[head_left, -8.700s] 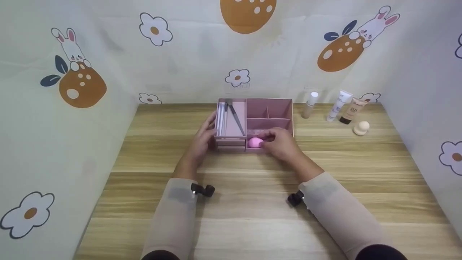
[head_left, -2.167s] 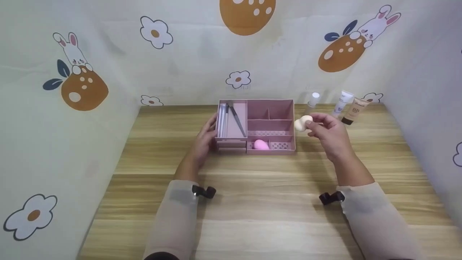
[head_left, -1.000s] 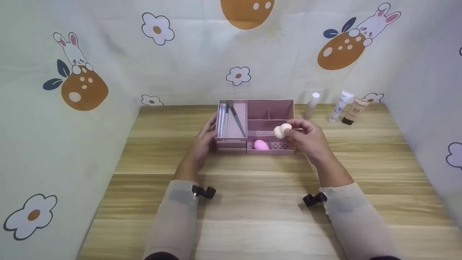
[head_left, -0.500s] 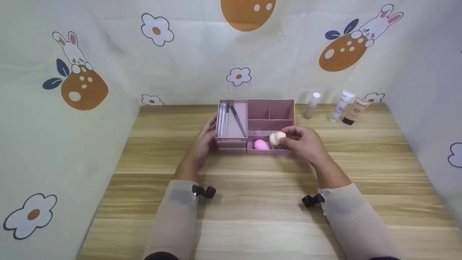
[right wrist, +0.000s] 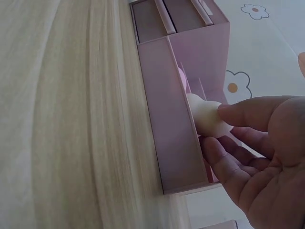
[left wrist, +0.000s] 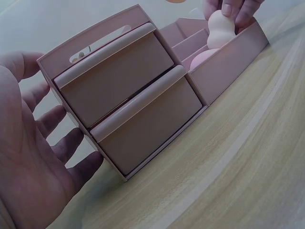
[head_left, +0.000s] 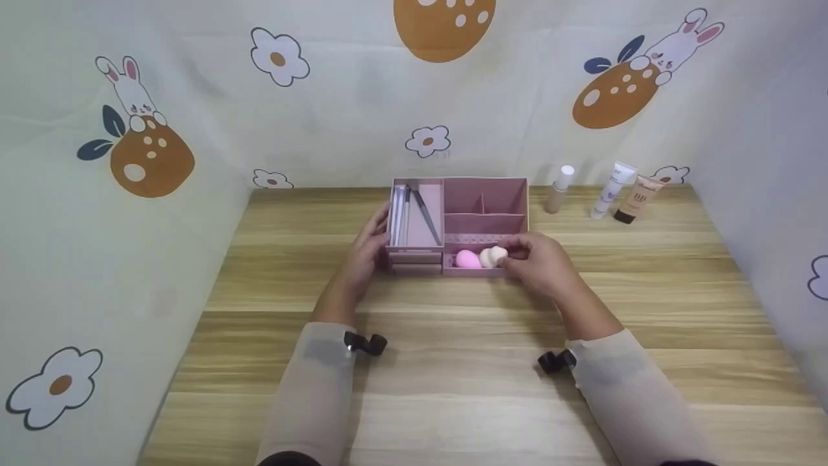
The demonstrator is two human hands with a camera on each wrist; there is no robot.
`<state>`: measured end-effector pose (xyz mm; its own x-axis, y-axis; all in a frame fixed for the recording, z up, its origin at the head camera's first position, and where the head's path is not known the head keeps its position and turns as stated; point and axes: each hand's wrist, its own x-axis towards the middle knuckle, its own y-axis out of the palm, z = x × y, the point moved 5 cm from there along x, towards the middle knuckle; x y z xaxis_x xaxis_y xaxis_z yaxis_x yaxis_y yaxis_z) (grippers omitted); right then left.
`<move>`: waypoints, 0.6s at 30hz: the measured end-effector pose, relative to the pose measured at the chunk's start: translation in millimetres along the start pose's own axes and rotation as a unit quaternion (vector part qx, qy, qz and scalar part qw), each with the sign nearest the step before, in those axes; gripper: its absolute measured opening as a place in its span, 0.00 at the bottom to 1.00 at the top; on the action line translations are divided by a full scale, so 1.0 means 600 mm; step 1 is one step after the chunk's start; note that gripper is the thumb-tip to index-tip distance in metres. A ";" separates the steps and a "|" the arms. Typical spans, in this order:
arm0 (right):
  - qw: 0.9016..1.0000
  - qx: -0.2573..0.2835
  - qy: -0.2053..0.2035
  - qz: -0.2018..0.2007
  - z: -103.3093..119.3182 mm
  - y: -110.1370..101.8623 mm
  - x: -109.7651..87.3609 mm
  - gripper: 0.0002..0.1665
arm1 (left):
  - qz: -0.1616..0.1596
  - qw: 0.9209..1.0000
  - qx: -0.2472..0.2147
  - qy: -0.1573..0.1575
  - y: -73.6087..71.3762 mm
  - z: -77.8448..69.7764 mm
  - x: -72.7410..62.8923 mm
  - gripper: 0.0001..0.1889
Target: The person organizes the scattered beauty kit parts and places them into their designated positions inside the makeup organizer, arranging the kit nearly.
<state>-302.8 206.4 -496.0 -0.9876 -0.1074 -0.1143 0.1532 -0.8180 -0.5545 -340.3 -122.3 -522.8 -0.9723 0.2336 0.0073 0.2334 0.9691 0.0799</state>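
Firstly, the left hand (head_left: 362,255) has its fingers spread, and their tips touch the side of the smooth, rectangular pink box (left wrist: 229,62). Its left part carries 2 flat-fronted drawers (left wrist: 147,124), with slim sticks (head_left: 425,215) lying in the tray above. Further right, a rounded pink sponge (head_left: 468,259) sits in the front row. Just beside it, the right hand (head_left: 542,264) pinches a cream, gourd-shaped sponge (head_left: 494,257); whether this touches the bottom, I cannot tell. Behind, at right, 1 cylindrical bottle (head_left: 557,191) and 2 flattened tubes (head_left: 611,193) stand on the wood-grained surface (head_left: 453,362).
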 end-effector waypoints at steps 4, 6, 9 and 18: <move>1.000 -0.009 -0.003 0.002 0.001 0.001 -0.001 0.21 | -0.001 1.000 0.005 0.001 -0.001 0.001 -0.001 0.31; 1.000 -0.012 -0.001 0.005 0.001 0.001 -0.002 0.21 | 0.000 1.000 0.003 0.002 -0.002 0.003 -0.001 0.31; 1.000 -0.015 0.000 0.011 0.003 0.000 -0.004 0.22 | 0.001 1.000 -0.003 0.002 -0.002 0.004 -0.001 0.31; 0.999 -0.036 -0.007 0.007 0.000 -0.011 -0.005 0.21 | 0.003 1.000 -0.007 0.001 0.001 0.007 0.001 0.32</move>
<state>-300.8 212.0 -492.0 -0.9856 -0.1275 -0.1107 0.1687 -0.7735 -0.6110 -340.5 -121.5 -527.2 -0.9711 0.2385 0.0106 0.2384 0.9666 0.0942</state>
